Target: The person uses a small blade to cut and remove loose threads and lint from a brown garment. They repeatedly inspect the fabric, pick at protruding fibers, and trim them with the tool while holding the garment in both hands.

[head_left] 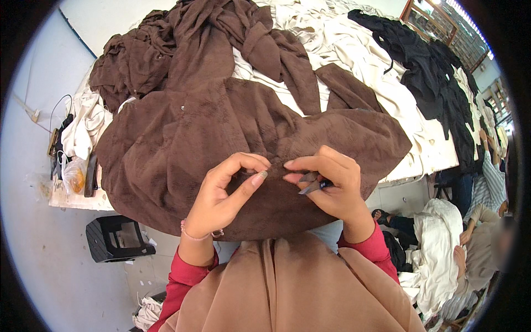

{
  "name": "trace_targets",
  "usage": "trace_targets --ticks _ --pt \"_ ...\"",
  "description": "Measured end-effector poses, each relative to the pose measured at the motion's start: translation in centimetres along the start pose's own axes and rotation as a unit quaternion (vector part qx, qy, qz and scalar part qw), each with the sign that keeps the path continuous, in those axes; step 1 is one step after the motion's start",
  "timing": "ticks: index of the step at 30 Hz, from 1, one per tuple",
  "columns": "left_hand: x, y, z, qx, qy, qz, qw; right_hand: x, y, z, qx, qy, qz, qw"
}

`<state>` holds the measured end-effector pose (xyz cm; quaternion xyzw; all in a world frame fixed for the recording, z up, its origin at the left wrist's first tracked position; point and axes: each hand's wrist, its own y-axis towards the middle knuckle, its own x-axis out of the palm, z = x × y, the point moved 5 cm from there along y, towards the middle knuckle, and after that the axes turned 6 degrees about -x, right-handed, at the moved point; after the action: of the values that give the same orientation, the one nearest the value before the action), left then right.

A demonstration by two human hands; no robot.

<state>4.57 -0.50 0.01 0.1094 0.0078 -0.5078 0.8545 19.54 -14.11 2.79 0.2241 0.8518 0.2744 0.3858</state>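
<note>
A large brown garment [182, 144] lies spread over the table's near edge and hangs toward me. My left hand [224, 191] pinches a small bit of its cloth between thumb and forefinger. My right hand [329, 182] sits right beside it, fingertips on the same spot, and holds a small dark thread snipper [311, 182] in its curled fingers. Both sleeves are red, over a tan drape [287, 288] below.
More brown cloth [182, 50] is heaped at the back, with cream fabric [354, 50] and black garments [437, 83] to the right. A black stool [113, 238] stands on the floor at left. Another person [481, 243] sits at right with white cloth.
</note>
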Motion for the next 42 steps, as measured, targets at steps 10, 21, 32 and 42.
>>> trace_targets --ticks 10,21,32,42 --pt "-0.1 0.0 0.0 0.013 0.009 0.004 1.0 -2.8 0.1 -0.1 -0.059 0.314 -0.013 0.947" --pt "0.7 0.4 0.5 0.07 0.114 0.077 0.988 0.0 2.5 2.2 -0.016 0.019 -0.125 0.992" --pt "1.5 -1.6 0.4 0.348 0.256 0.273 0.86 -0.2 -2.5 1.7 -0.134 -0.116 0.036 0.984" --pt "1.8 -1.6 0.3 0.383 0.277 0.229 0.851 0.6 -0.7 -0.3 -0.035 0.019 0.028 0.999"
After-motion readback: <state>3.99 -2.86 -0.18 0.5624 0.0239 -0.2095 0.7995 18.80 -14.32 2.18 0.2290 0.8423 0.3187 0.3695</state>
